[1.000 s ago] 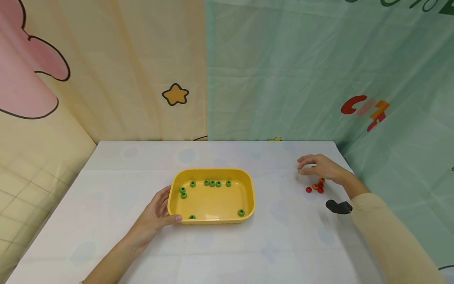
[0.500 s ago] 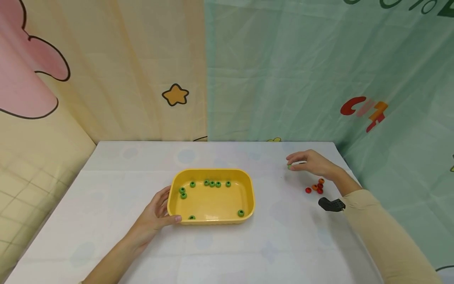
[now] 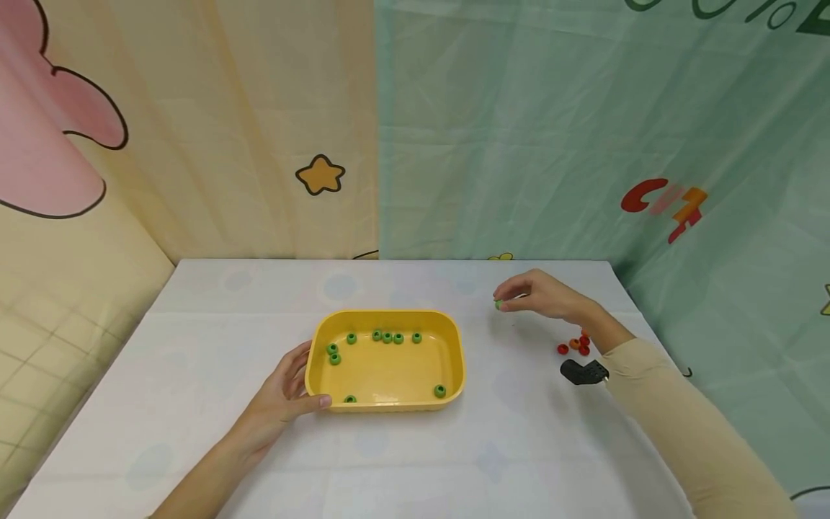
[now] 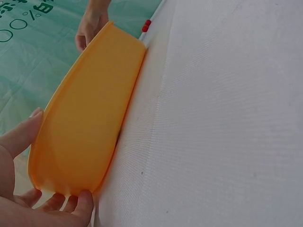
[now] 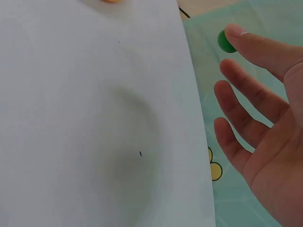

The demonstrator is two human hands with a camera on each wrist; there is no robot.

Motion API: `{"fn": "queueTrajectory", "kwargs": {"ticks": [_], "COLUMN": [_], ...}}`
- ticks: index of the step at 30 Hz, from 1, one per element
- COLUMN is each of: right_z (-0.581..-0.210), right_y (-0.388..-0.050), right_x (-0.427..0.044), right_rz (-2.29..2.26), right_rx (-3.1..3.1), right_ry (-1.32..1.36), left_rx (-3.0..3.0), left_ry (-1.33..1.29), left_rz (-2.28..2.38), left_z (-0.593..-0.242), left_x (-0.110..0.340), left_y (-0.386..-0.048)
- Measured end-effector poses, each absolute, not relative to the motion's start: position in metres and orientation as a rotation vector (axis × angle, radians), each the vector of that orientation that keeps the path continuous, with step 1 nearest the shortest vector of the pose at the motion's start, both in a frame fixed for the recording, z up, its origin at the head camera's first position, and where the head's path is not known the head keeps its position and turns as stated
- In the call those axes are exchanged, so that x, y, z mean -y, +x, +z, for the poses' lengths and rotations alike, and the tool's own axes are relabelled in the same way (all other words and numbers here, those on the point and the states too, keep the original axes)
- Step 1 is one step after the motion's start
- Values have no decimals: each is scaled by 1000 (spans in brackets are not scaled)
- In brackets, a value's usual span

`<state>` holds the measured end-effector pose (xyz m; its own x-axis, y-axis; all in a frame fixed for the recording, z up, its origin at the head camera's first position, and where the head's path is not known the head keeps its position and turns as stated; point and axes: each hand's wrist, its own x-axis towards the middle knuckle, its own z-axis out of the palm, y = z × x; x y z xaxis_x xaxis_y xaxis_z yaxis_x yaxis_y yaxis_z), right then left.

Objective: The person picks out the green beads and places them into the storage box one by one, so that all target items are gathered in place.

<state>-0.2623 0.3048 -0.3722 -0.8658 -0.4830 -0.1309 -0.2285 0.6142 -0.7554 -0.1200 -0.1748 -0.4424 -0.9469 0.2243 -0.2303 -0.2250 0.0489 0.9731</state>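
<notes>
A yellow tray (image 3: 389, 375) stands on the white table with several green beads (image 3: 387, 337) scattered inside. My left hand (image 3: 288, 393) grips its left end, thumb on the front rim; the left wrist view shows fingers curled against the tray's outer wall (image 4: 90, 118). Right of the tray, my right hand (image 3: 541, 294) is raised over the table and pinches one green bead (image 5: 227, 41) at the thumb tip. In the right wrist view the other fingers are spread and loosely bent. Part of that bead is hidden behind the thumb.
A small cluster of red and orange beads (image 3: 576, 344) lies on the table at the right, below the right forearm. A black wrist device (image 3: 583, 372) sits at the right sleeve. Printed curtains (image 3: 493, 144) hang behind the table's back edge.
My right hand has moved left, carrying the green bead away from the red and orange beads. The left hand and the tray have stayed in place.
</notes>
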Motion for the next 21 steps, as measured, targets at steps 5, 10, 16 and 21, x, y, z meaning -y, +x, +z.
{"fn": "queueTrajectory", "kwargs": {"ticks": [5,10,16,21], "right_z": [-368,-367,-363,-359], "right_y": [-264,-266,-268,-269], "right_x": [-288,-272,-252,-233], "right_rz": [-1107,-1091,-1102,-1120], "right_rx": [-2506,-2490,-2441,-2378], "right_ry": [-623,-701,-781,-834], "left_rx": [-2011,-2014,-2017,-2018], "left_ry": [10,15,15,16], "left_rz": [1972,1970,1966,1963], "left_z": [-442,-442,-442,-440], "left_x": [175,175,175,174], "left_y": [-119,-119,-119,-118]}}
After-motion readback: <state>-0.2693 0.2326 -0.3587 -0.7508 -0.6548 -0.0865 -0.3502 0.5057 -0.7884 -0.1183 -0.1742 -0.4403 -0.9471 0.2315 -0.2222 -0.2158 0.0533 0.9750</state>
